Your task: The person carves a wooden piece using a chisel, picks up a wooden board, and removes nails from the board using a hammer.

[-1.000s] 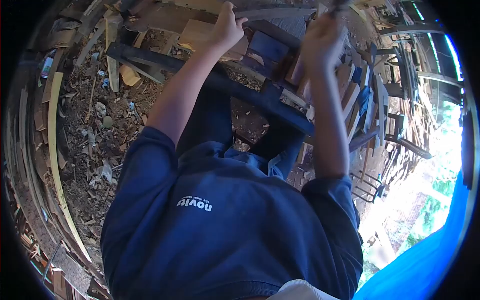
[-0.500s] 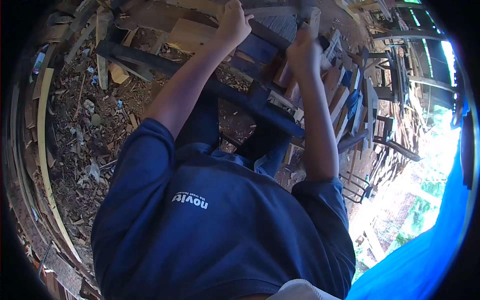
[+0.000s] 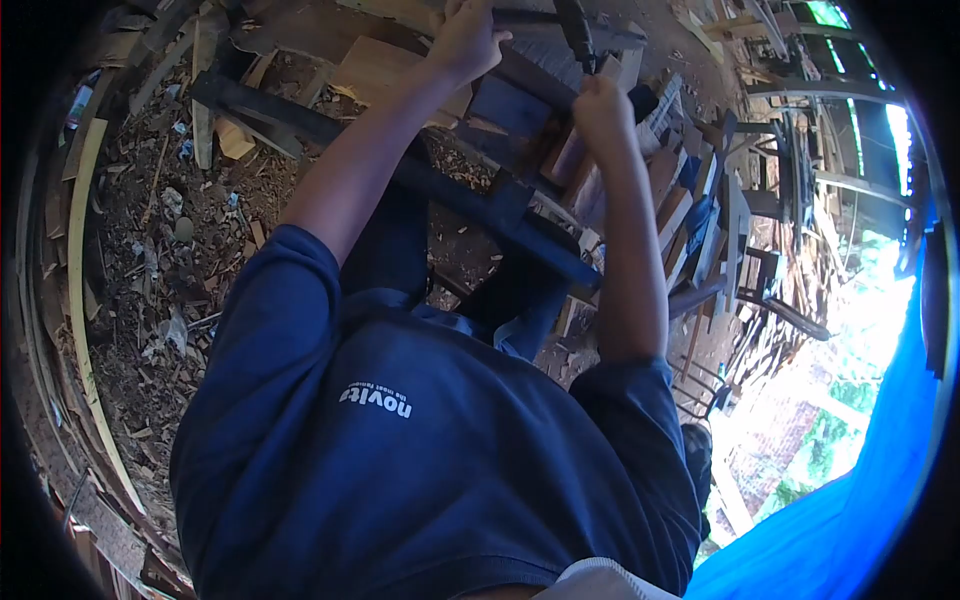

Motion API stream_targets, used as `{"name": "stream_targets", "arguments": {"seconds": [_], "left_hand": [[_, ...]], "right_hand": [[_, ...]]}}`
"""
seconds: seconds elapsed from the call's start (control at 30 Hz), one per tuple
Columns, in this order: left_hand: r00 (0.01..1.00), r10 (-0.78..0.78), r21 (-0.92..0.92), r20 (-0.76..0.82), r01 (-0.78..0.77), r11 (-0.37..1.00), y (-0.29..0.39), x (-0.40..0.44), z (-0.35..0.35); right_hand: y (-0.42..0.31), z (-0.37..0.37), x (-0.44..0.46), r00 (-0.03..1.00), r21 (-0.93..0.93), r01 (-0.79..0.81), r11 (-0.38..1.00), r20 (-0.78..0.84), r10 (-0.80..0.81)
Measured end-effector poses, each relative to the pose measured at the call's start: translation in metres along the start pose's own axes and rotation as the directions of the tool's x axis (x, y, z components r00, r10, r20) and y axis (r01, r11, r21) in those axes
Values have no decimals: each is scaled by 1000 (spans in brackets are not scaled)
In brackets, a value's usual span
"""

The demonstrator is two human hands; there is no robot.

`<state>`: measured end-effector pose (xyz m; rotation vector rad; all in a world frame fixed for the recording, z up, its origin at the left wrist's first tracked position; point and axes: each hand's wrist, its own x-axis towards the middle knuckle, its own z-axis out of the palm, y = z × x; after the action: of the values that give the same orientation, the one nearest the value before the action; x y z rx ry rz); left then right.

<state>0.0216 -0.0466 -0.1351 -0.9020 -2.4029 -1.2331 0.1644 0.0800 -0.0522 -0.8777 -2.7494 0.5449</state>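
Note:
At the top edge, my left hand (image 3: pixel 467 42) is closed around the handle of what looks like a hammer (image 3: pixel 573 30). Its dark head points down toward my right hand (image 3: pixel 605 112), with only a small gap between them. My right hand is a closed fist; whatever its fingers hold is hidden. A wooden block (image 3: pixel 622 68) lies just beyond the right fist, and a dark object (image 3: pixel 643 102) shows beside its outer edge. Below the hands, a long dark beam (image 3: pixel 460 190) crosses in front of my legs.
Stacked wood pieces (image 3: pixel 672 210) fill the area right of my right forearm. Wood chips and litter (image 3: pixel 150 290) cover the ground at left, near a long pale strip (image 3: pixel 78 270). A wide board (image 3: pixel 380 70) lies beyond my left forearm. A blue sheet (image 3: pixel 850 510) hangs at lower right.
The hammer head, blurred before, has shifted left and its lower end now shows clearly above my right fist. My right hand has moved slightly left and down. The whole view has shifted a little.

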Motion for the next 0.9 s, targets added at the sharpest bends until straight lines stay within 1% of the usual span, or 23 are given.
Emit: {"name": "stream_targets", "arguments": {"seconds": [0.07,0.1,0.17,0.2,0.23,0.27,0.3,0.33,0.37,0.43,0.47,0.5,0.53,0.57,0.6,0.63,0.67,0.7,0.77,0.8,0.83,0.87,0.9], "left_hand": [[979,-79,98,188,61,993,6,3,-11],[978,-84,102,192,65,993,5,2,-10],[981,-80,53,177,72,996,3,6,-8],[981,-80,53,176,71,996,4,7,-9],[976,-104,54,193,95,994,5,7,-9],[969,-128,54,212,119,991,6,5,-9],[970,-126,52,209,118,992,5,5,-6],[979,-110,21,170,108,994,3,1,-4],[988,-94,-10,123,96,995,1,3,-2],[981,-122,6,154,123,992,3,6,-5],[970,-145,22,194,143,989,5,5,-6],[970,-148,24,193,146,989,6,6,-8],[966,-151,37,208,147,988,7,7,-10],[963,-152,51,224,144,988,8,7,-11],[962,-150,52,227,142,989,5,5,-8],[970,-147,-8,194,151,988,4,1,-5],[978,-144,-68,151,156,985,4,2,-4],[979,-138,-67,151,149,986,10,5,-12],[914,-203,41,351,201,979,18,12,-26],[912,-209,44,352,207,977,12,9,-19],[945,-167,-10,281,177,984,4,6,-10],[971,-128,-63,202,143,988,-1,5,-3],[971,-131,-62,200,146,987,-1,5,-4]], "right_hand": [[1,-16,7,995,36,83,996,-50,-81],[4,-21,11,996,38,81,996,-44,-79],[4,-28,23,977,456,101,884,-211,-2],[-4,-27,21,955,553,125,824,-293,52],[-1,-14,19,954,552,125,824,-294,52],[8,5,18,996,203,50,978,-83,-34],[7,12,16,989,-185,60,981,144,-33],[11,10,14,992,-145,-18,989,117,35],[9,0,15,993,-145,-18,989,111,34],[3,-25,19,994,5,102,995,37,-102],[-2,-33,17,985,53,139,989,-109,-133],[0,-32,21,985,53,141,989,-106,-135],[3,-31,28,981,343,126,931,-181,-67],[5,-30,31,972,603,124,788,-232,25],[-19,-24,9,916,410,148,900,-400,32],[-10,-13,5,915,412,144,900,-402,38],[5,6,7,972,151,129,980,-215,-94],[9,14,7,987,-119,159,980,12,-159],[14,-3,23,988,-120,150,981,59,-144],[7,-16,20,981,-51,184,982,-52,-187],[-1,-30,17,962,14,221,975,-167,-216],[-22,-52,12,993,85,71,994,-97,-63],[-25,-46,11,993,84,73,994,-95,-65]]}}
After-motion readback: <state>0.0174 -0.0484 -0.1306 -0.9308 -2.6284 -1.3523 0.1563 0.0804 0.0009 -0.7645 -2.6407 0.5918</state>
